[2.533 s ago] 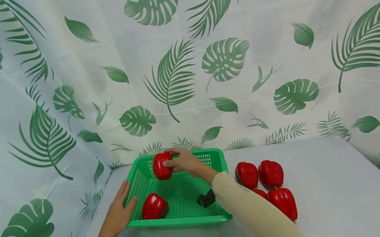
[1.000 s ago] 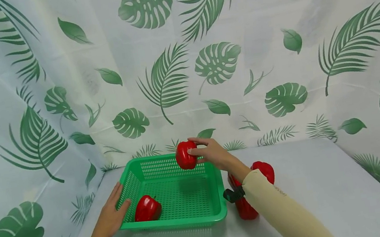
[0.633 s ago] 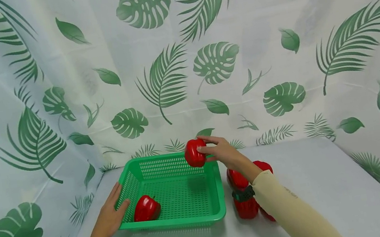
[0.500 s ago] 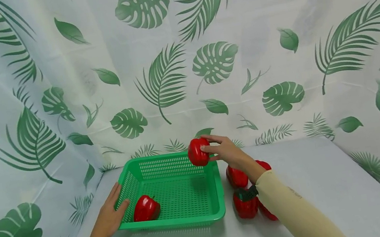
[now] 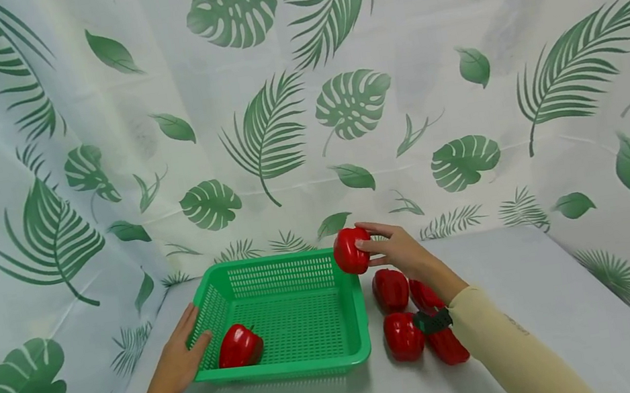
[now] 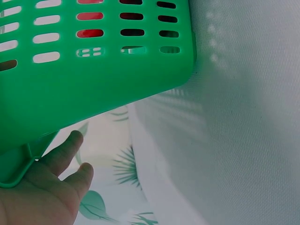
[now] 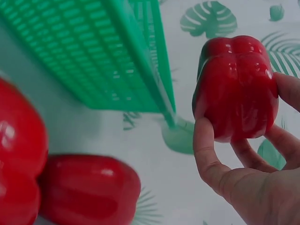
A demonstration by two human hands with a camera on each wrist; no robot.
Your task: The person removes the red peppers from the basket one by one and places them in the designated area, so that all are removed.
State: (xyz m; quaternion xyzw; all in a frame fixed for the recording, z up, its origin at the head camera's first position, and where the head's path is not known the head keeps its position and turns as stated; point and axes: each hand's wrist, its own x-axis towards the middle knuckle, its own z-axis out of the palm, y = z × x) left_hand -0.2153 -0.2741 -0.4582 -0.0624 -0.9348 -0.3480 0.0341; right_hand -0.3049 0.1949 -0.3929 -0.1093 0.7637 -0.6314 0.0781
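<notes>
One red bell pepper (image 5: 350, 251) is gripped by right hand (image 5: 396, 250); green plastic basket (image 5: 291, 367) is touched by left hand (image 5: 178, 361), fingers extended.

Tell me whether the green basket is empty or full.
Neither: one red pepper lies in the green basket, near its front left corner in the head view, and the rest of its mesh floor shows bare.

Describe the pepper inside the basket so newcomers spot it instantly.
Find the green basket on the table. In its near left corner lies a red pepper. Four other peppers lie outside; the right hand holds a sixth pepper; only this rests inside.
</notes>
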